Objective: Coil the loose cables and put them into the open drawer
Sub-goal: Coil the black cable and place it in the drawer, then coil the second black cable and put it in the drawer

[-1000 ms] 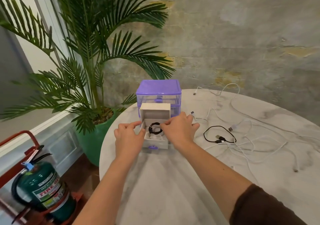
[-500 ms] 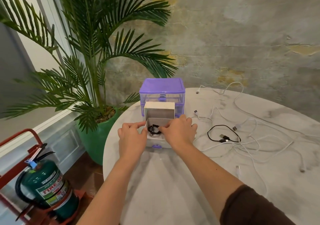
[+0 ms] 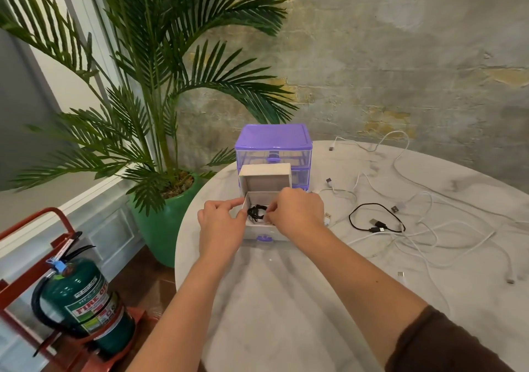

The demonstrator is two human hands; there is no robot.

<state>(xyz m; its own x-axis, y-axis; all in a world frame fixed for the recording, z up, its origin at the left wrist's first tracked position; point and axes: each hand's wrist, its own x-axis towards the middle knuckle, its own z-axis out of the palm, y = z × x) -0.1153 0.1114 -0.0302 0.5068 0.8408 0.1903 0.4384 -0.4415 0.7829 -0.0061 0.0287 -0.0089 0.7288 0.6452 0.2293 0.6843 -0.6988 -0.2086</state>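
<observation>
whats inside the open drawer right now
A coiled black cable lies in the open drawer. The right hand covers the drawer's right part, so anything there stays hidden.

A potted palm [image 3: 160, 91] stands beyond the hands to their left; a green fire extinguisher [image 3: 86, 305] sits lower left

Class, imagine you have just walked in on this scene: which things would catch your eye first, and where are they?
Two hands, the left hand and the right hand, meet at the open drawer holding a coiled black cable before the purple drawer unit. Right of them, white cables sprawl over the marble table. A large palm rises behind, left.
</observation>
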